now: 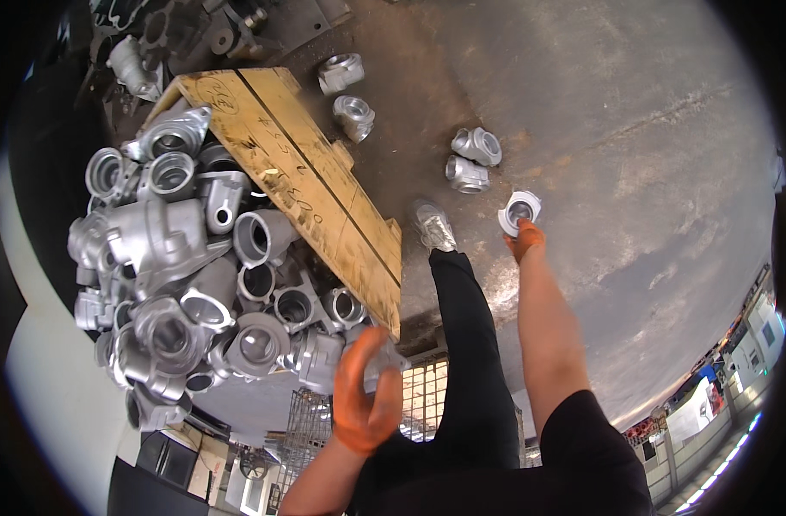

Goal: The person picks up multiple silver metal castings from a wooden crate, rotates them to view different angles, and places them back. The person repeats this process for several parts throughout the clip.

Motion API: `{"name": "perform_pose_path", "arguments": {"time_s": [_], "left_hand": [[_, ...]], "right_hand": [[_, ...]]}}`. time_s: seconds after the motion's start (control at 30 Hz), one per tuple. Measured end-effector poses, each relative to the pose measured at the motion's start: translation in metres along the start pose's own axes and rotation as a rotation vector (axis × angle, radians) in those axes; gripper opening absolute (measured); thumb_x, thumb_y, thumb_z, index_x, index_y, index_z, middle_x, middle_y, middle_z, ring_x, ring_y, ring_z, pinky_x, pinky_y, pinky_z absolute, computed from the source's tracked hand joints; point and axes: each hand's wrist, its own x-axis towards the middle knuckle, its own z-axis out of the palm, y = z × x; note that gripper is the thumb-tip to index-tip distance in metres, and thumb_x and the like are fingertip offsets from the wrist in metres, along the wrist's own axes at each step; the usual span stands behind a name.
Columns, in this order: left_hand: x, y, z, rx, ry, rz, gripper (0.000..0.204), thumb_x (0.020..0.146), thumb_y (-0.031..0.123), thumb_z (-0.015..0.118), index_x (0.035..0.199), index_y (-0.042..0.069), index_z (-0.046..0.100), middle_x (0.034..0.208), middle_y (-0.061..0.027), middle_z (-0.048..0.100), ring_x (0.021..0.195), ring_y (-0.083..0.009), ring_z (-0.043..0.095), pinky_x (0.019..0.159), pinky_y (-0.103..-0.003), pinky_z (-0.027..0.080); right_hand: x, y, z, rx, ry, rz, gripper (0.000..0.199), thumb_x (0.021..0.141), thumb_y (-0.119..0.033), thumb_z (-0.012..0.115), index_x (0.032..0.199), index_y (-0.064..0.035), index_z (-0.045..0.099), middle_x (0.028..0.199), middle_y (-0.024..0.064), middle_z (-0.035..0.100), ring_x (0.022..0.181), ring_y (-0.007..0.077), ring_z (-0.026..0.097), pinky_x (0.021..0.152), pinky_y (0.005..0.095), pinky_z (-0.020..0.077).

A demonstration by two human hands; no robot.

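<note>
Leftmost in my view sits the heap of grey metal castings (195, 284), hollow housings with round bores piled against a wooden board (298, 181) that forms the side of the crate. My left hand (367, 391), in an orange glove, hangs at the near right corner of that heap, fingers curled loosely and partly spread; its fingertips (384, 337) seem to touch the nearest casting at the corner (324, 357), though I cannot tell whether they truly grip it or only rest against it. Moving right, past my dark trouser leg (466, 344) and grey shoe (433, 225), my right arm reaches straight down and forward to the floor (634, 138). My right hand (525, 239), also gloved in orange, is closed around the lower edge of a single casting (519, 211), a pale piece with a round opening facing up toward me. That piece lies directly beyond my fingertips, farther from my body than the hand itself, with its bore pointing roughly upward rather than along the floor. Just beyond it, up and to the left, two more castings (470, 159) stand touching each other on the floor, and farther up another two (348, 95) sit near the board's end. My right hand is plainly the nearer one to these floor pieces; my left is well apart from them, beside the heap.
</note>
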Motion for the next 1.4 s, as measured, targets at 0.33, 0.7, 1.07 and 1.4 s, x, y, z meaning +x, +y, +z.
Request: {"name": "perform_pose_path", "arguments": {"time_s": [0.33, 0.7, 1.07, 1.4], "left_hand": [[-0.052, -0.041, -0.011, -0.162, -0.033, 0.022, 0.024, 0.079, -0.013, 0.06, 0.102, -0.007, 0.06, 0.124, -0.0296, 0.063, 0.099, -0.0475, 0.07, 0.081, -0.055, 0.062], [-0.178, -0.042, -0.14, -0.525, 0.369, -0.098, 0.041, 0.087, -0.006, 0.067, 0.128, -0.008, 0.062, 0.115, -0.0273, 0.07, 0.102, -0.0449, 0.071, 0.09, -0.046, 0.058], [-0.388, -0.207, -0.194, -0.785, 0.874, -0.744, 0.031, 0.095, -0.001, 0.061, 0.126, -0.005, 0.064, 0.119, -0.0197, 0.069, 0.107, -0.0274, 0.069, 0.095, -0.033, 0.054], [-0.458, -0.284, -0.16, -1.016, 1.191, -0.991, 0.034, 0.099, 0.002, 0.06, 0.132, -0.006, 0.062, 0.123, -0.0207, 0.07, 0.11, -0.0282, 0.071, 0.097, -0.034, 0.054]], "right_hand": [[0.051, 0.022, -0.035, -0.409, -0.011, 0.129, 0.039, 0.1, -0.03, 0.061, 0.134, -0.0124, 0.059, 0.111, 0.0203, 0.065, 0.084, 0.033, 0.067, 0.065, 0.0449, 0.0582], [-0.12, 0.005, -0.13, -0.788, -0.177, 0.005, 0.045, 0.104, -0.039, 0.053, 0.142, -0.0149, 0.053, 0.123, 0.018, 0.068, 0.102, 0.0316, 0.068, 0.078, 0.0456, 0.0546], [-0.621, 0.188, 0.105, -2.311, -0.807, -0.19, 0.029, 0.1, -0.026, 0.065, 0.113, 0.0006, 0.069, 0.089, 0.0106, 0.073, 0.08, 0.0175, 0.068, 0.074, 0.0316, 0.0538], [-0.547, 0.561, 0.312, -1.893, -0.853, -1.267, 0.075, 0.09, -0.044, 0.074, 0.147, -0.0024, 0.051, 0.127, 0.0179, 0.067, 0.117, 0.0262, 0.065, 0.099, 0.0353, 0.0511]]}}
